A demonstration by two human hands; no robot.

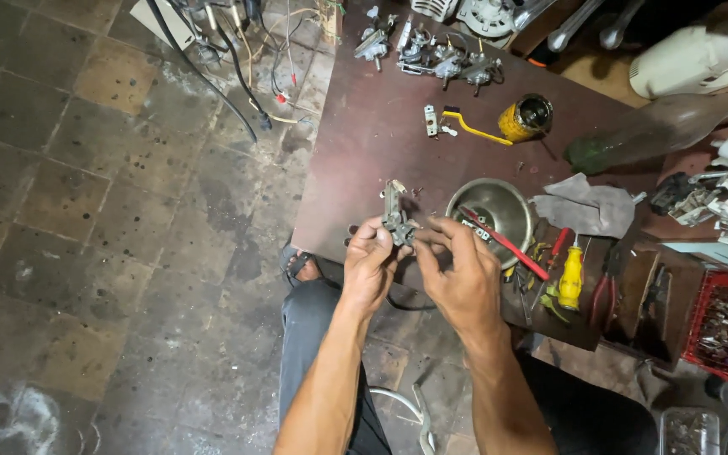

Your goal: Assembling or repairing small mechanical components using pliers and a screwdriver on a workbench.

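From the head camera I look down on both my forearms meeting over the near edge of a dark brown table (364, 143). My left hand (370, 261) is closed around a small grey metal assembly (397, 217), thumb and fingers wrapped low on it so that its upper bracket stands clear above my knuckles. I judge that grip keeps the part steady and its working side turned to my other hand. My right hand (458, 268) is beside it, fingers curled with the tips pinched at the side of the assembly; whether they hold a small piece there I cannot tell.

Just beyond my right hand sits a steel bowl (492, 211), a red-handled tool (505, 242) lying across its rim, likely a tray for loose bits within reach. A yellow-handled screwdriver (571, 274) lies to the right of it, and a grey rag (587, 206) is spread past the bowl. Further back are a yellow tin (526, 117) with a yellow brush (473, 128) beside it, and a cluster of similar metal parts (431, 52) set apart at the far edge.
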